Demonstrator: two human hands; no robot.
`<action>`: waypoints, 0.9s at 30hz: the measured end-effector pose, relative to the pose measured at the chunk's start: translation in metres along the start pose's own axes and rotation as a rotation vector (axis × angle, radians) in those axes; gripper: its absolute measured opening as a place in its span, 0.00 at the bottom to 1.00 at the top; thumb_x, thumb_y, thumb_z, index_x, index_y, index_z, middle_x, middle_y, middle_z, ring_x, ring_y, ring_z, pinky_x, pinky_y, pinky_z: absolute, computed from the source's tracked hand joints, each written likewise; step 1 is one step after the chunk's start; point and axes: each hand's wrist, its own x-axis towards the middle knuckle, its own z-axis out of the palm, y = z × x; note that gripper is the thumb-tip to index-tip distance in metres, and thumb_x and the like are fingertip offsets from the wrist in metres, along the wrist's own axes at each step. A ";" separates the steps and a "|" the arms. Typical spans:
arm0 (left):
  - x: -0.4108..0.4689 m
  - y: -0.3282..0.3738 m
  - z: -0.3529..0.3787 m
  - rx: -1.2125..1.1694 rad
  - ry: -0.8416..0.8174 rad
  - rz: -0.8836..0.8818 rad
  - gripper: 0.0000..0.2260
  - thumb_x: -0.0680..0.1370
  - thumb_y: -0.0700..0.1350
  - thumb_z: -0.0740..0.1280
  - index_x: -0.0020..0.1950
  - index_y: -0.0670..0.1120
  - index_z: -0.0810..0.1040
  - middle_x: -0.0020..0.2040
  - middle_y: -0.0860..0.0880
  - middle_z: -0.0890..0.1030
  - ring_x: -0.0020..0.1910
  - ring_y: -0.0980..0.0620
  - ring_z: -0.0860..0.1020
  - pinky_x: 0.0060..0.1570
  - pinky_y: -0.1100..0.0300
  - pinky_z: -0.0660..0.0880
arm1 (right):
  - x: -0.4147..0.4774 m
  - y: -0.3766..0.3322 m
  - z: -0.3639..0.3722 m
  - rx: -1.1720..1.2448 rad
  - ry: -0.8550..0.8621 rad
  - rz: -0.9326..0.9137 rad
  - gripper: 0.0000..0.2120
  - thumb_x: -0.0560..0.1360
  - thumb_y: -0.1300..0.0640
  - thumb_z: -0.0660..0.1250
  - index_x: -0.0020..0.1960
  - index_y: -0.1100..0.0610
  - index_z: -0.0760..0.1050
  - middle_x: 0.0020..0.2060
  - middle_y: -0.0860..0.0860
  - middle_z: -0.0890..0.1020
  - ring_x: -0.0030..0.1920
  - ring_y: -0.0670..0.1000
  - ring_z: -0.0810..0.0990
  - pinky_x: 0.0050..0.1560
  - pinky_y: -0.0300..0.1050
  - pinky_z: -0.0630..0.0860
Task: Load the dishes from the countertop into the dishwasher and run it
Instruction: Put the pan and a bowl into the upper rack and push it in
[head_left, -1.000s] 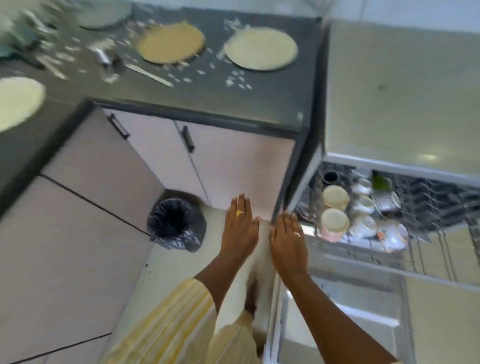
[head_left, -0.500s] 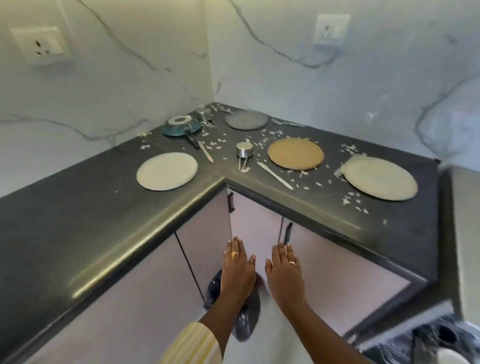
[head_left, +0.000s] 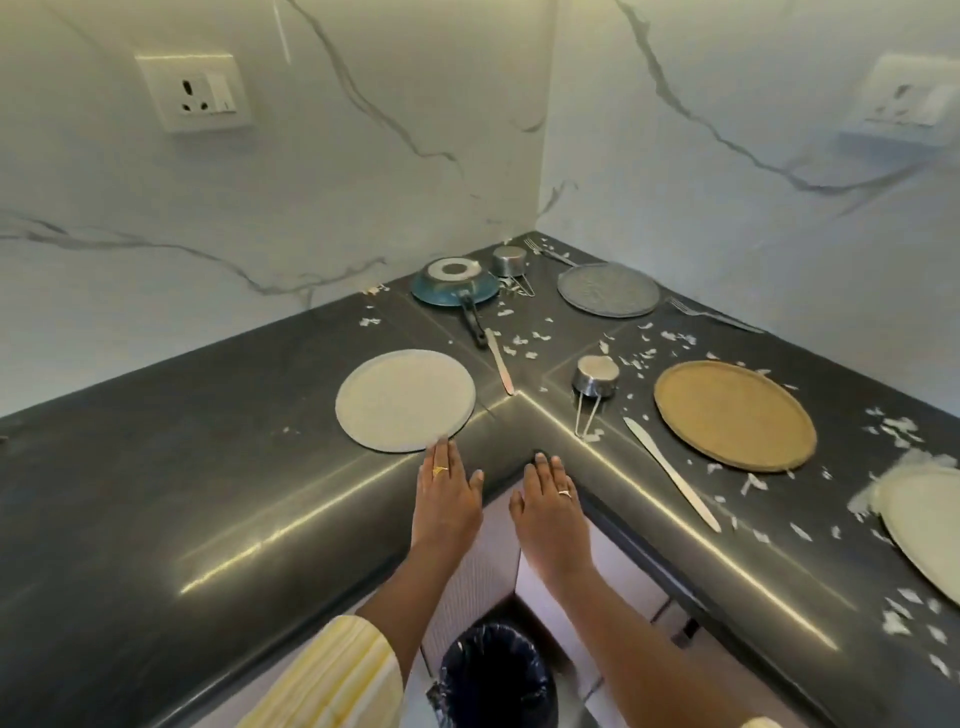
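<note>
Both hands reach flat, fingers straight, holding nothing; the left hand (head_left: 445, 499) has its fingertips at the rim of the white plate (head_left: 405, 399) on the dark countertop (head_left: 156, 467); the right hand (head_left: 550, 501) hovers beside it, over the inner counter corner.

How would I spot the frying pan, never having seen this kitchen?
Find the back corner of the dark countertop, where the marble walls meet. The frying pan lies upside down there: the only blue thing, with a black handle, unlike the flat plates.
</note>
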 end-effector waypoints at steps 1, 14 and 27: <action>0.015 -0.003 0.001 0.026 0.027 -0.018 0.28 0.82 0.52 0.49 0.76 0.39 0.45 0.78 0.43 0.46 0.77 0.48 0.44 0.75 0.55 0.44 | 0.018 0.004 0.005 -0.001 0.014 -0.009 0.19 0.69 0.54 0.72 0.55 0.65 0.79 0.54 0.60 0.82 0.57 0.58 0.80 0.54 0.52 0.78; 0.124 -0.037 0.007 0.130 0.075 -0.248 0.34 0.79 0.60 0.52 0.77 0.44 0.41 0.78 0.48 0.43 0.77 0.49 0.44 0.75 0.54 0.40 | 0.257 0.008 0.034 0.082 -0.109 -0.171 0.14 0.81 0.55 0.53 0.62 0.60 0.69 0.47 0.57 0.81 0.48 0.56 0.80 0.47 0.47 0.75; 0.135 -0.042 0.006 0.245 0.010 -0.237 0.45 0.71 0.73 0.54 0.77 0.48 0.44 0.78 0.53 0.47 0.76 0.54 0.44 0.71 0.53 0.31 | 0.412 -0.033 0.091 0.211 -0.225 0.116 0.18 0.77 0.54 0.62 0.62 0.63 0.68 0.59 0.62 0.76 0.63 0.63 0.69 0.62 0.55 0.65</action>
